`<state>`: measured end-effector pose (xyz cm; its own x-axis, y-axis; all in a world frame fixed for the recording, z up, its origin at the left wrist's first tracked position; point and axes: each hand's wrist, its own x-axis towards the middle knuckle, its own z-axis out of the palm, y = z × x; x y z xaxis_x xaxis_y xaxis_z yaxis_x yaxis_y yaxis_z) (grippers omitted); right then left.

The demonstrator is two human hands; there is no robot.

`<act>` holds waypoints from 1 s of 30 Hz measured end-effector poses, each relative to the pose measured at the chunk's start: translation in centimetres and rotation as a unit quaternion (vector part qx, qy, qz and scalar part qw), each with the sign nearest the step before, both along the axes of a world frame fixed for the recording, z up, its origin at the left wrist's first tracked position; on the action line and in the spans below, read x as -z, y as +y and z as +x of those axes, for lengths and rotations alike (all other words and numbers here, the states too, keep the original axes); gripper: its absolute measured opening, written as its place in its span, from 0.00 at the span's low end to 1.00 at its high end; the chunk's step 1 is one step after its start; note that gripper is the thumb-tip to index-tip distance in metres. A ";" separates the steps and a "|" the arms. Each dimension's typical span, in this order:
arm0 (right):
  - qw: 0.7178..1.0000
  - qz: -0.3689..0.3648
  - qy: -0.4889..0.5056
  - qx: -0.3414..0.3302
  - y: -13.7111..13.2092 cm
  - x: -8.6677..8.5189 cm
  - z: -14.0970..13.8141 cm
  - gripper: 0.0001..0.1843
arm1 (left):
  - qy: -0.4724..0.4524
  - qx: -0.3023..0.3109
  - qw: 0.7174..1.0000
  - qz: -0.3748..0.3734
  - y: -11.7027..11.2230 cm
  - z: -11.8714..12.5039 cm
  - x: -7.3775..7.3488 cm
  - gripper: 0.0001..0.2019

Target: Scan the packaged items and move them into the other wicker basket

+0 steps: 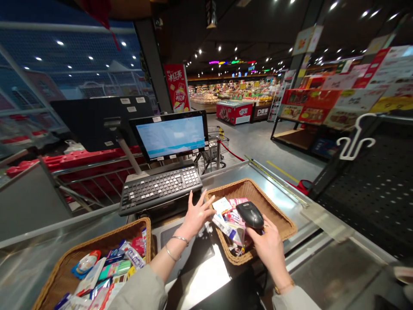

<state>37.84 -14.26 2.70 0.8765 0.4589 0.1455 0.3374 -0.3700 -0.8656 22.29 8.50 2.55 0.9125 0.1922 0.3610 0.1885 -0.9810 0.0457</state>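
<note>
Woven basket (119,232) of packaged goods (112,269) sits left of the steel checkout plate (196,269). Right of that plate, the right hand (271,245) grips a black handheld scanner (250,215) over a second basket (258,193) of packets (230,224); the left hand (195,217), fingers spread wide, hovers beside that basket's rim, below a keyboard (160,189) and monitor (170,135).
</note>
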 end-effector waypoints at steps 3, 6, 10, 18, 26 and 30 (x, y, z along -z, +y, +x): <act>1.000 -0.003 -0.011 0.013 -0.3 0.4 0.5 0.21 | 0.001 0.017 1.000 0.006 -0.2 1.0 0.3 0.12; 1.000 -0.007 -0.003 0.030 -0.5 0.6 0.8 0.22 | 0.009 0.022 1.000 0.006 -0.4 1.9 0.2 0.11; 0.999 -0.005 0.003 0.039 -1.0 0.6 1.3 0.19 | 0.028 0.045 0.999 0.009 -0.5 3.0 0.1 0.14; 0.999 -0.012 -0.009 0.044 -2.0 2.0 2.5 0.24 | 0.045 0.071 0.996 0.003 -0.8 5.0 1.0 0.13; 0.998 -0.015 -0.024 0.062 -2.8 3.0 3.2 0.25 | 0.054 0.094 0.994 -0.008 -1.2 6.3 1.1 0.14; 0.997 -0.006 -0.022 0.072 -3.0 3.3 3.4 0.25 | 0.060 0.085 0.995 0.001 -1.2 6.6 1.6 0.17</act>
